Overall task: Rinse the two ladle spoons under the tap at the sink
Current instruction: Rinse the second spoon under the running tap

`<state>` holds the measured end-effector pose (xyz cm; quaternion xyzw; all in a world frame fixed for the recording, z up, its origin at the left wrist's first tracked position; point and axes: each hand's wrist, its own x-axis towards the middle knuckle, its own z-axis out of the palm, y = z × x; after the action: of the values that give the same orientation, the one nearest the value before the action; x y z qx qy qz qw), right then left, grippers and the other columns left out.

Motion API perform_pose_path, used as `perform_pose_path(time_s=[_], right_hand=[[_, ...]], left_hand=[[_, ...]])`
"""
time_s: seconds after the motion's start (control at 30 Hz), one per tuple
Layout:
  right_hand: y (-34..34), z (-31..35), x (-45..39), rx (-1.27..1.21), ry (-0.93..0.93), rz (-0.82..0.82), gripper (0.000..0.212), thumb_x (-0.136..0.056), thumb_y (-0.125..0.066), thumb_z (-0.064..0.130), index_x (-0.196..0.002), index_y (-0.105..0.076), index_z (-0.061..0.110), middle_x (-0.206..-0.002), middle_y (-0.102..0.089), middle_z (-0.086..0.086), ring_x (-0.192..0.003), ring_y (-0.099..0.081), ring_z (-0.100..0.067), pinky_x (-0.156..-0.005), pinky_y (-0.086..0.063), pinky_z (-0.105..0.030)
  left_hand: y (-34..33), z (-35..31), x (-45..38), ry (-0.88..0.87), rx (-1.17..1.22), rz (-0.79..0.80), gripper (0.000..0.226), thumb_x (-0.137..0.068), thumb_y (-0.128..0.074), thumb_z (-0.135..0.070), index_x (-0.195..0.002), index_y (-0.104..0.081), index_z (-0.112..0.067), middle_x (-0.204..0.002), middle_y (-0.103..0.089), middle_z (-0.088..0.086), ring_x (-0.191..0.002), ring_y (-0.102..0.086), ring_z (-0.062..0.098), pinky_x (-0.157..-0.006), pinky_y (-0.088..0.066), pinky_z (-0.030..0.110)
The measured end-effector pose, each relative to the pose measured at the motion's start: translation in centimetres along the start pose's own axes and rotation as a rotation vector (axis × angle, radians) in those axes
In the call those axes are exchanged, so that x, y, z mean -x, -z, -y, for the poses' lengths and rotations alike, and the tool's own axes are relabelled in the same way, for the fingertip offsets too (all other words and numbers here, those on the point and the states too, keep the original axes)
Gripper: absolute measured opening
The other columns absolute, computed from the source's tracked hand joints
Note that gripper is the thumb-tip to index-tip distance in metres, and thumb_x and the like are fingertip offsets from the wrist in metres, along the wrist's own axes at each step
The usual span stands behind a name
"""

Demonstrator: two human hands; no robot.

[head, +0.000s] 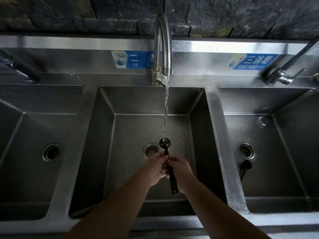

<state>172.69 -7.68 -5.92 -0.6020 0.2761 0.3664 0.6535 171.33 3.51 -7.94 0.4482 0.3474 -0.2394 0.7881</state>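
The rinse of one ladle [167, 153] is under way. The tap [163, 47] runs, and its stream [166, 107] falls straight onto the ladle's bowl, which sits over the middle basin [151, 100], just right of that basin's drain [150, 151]. The handle runs back from the bowl toward the person and passes between both hands.

The left hand [158, 167] is curled round the handle just behind the bowl, its fingertips meeting the stem; whether they rub or only steady it cannot be told. The right hand [181, 172] grips the handle further back, fingers wrapped around it, with the handle's end sticking out below the palm. Neither hand is spread; both are closed on the same ladle.

A second dark ladle [244, 169] appears to lie in the basin right of the tap, near that basin's drain, well apart from the hands. It looks untouched for now, so the task seems about half done at best.

The likely next move is to turn the held ladle so water reaches the back of the bowl and the handle, then set it aside and reach right for the other. Wet, thin handles may slip, so a firm grip would help.
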Motion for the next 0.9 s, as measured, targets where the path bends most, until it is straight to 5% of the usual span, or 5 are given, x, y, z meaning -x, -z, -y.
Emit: perform_pose_path(time_s=[0.3,0.53,0.67,0.9], right_hand=[[-1.9,5.4,-2.2,-0.108,0.120,0.046,0.019,-0.095,-0.053,0.006,-0.098,-0.071,0.003,-0.078,-0.073,-0.018,-0.060,-0.066,-0.022,-0.051,-0.051,-0.032],[-3.8,10.3,-2.2,-0.179,0.248,0.153,0.012,-0.092,-0.058,0.001,-0.095,-0.069,0.000,-0.072,-0.072,-0.016,-0.058,-0.069,-0.022,-0.049,-0.054,-0.028],[-5.2,13.2,-1.4,-0.196,0.311,0.194,0.018,-0.092,-0.053,-0.005,-0.085,-0.069,0.000,-0.073,-0.065,-0.019,-0.062,-0.063,-0.025,-0.057,-0.049,-0.034],[-6.8,16.8,-0.1,-0.191,0.426,0.246,0.026,-0.094,-0.048,-0.008,-0.079,-0.065,0.005,-0.065,-0.062,-0.015,-0.057,-0.059,-0.023,-0.052,-0.044,-0.031]], left_hand=[[-1.3,-6.4,-1.0,-0.172,-0.031,0.006,0.018,-0.099,-0.046,-0.011,-0.094,-0.063,-0.014,-0.050,-0.054,0.000,-0.038,-0.043,0.012,-0.038,-0.034,0.024],[-2.2,-11.8,-1.4,-0.320,-0.112,-0.023,0.023,-0.095,-0.052,-0.012,-0.114,-0.065,-0.013,-0.068,-0.061,0.008,-0.053,-0.053,0.018,-0.046,-0.039,0.029],[-2.7,-14.7,-1.1,-0.388,-0.075,-0.033,0.026,-0.095,-0.051,-0.010,-0.116,-0.066,-0.017,-0.054,-0.058,-0.001,-0.040,-0.048,0.009,-0.039,-0.036,0.022],[-3.3,-18.4,-0.4,-0.486,-0.135,0.006,0.030,-0.096,-0.050,-0.017,-0.084,-0.073,-0.031,-0.055,-0.059,-0.004,-0.041,-0.050,0.009,-0.038,-0.036,0.024]])
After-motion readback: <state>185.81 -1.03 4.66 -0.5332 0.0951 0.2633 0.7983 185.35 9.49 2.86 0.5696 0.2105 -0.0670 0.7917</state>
